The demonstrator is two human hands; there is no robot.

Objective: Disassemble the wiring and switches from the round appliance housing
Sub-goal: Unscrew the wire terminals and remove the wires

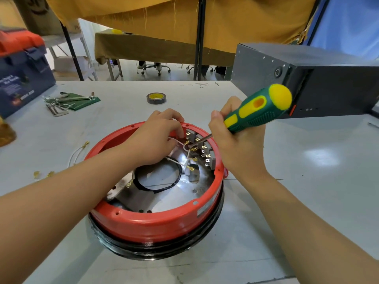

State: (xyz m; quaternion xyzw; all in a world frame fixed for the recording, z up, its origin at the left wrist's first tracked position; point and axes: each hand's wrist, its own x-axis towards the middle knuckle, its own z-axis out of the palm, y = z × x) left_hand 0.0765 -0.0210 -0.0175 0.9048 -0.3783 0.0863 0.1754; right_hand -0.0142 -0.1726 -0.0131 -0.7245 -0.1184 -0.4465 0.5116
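**Screwdriver tip at the switch terminals, left hand on a white wire**

Grey table carries everything. Black metal box sits at the right rear, blue-and-red toolbox at the left rear. Red round housing is centre front, open side up, on a black base ring, shiny metal plate inside with a black wire loop lying on it.

Right hand is wrapped round the green/yellow screwdriver, handle angled up and right, blade tip down among the switches lined along the housing's far-right inner wall. Left hand reaches over the far rim, fingers curled, pinching a white wire just beside the switches. More white leads with brass spade terminals run across the plate below.

Green pouch with hex keys lies left rear, tape roll behind the housing. A loose white wire lies on the table left of the housing, a few brass terminals near it.
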